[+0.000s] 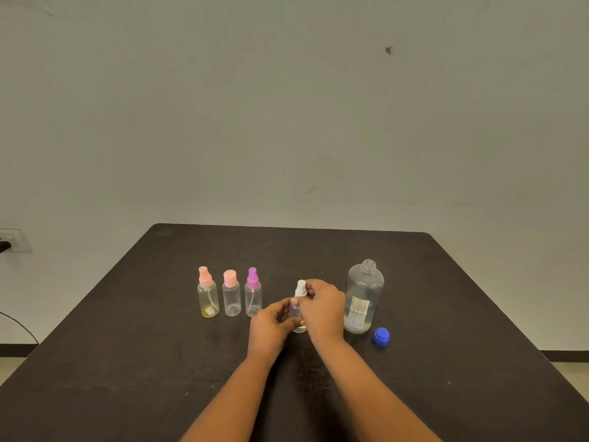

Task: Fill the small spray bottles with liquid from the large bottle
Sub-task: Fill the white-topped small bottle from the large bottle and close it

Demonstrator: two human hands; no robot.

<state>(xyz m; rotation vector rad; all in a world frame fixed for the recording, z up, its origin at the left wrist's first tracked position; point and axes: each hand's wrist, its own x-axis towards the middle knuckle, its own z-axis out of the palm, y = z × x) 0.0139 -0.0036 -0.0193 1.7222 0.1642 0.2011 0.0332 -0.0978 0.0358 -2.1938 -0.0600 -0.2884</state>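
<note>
Spray bottle with a white top point(296, 311) sits upright between our two hands, near the middle of the dark table point(127, 362). We cannot tell whether its base touches the tabletop. Our left hand point(271, 327) wraps its curled fingers and thumb round the clear body. Our right hand point(323, 309) curls over the upper part and pinches the white spray head point(301, 287), which pokes out above its fingers. Both bare forearms reach in from the near edge. Just right of our right hand and slightly nearer than its knuckles, a blue cap point(381, 336) lies on the table by itself. The large bottle point(363, 298) stands upright just beyond the cap and right beside our right hand. Its threaded neck is uncovered, clear liquid shows in its lower part, and a paper label faces us. To the left of our left hand, three more small bottles stand upright in a row. The purple-topped bottle point(253, 296) is closest to the hand. Next comes a clear bottle with a pink cap point(231, 295), and farthest is a yellow-tinted bottle with a pink sprayer point(207, 295). Beyond the table's far edge rises a pale wall point(287, 106). A wall socket point(11, 240) is far off to the left of our hands.
</note>
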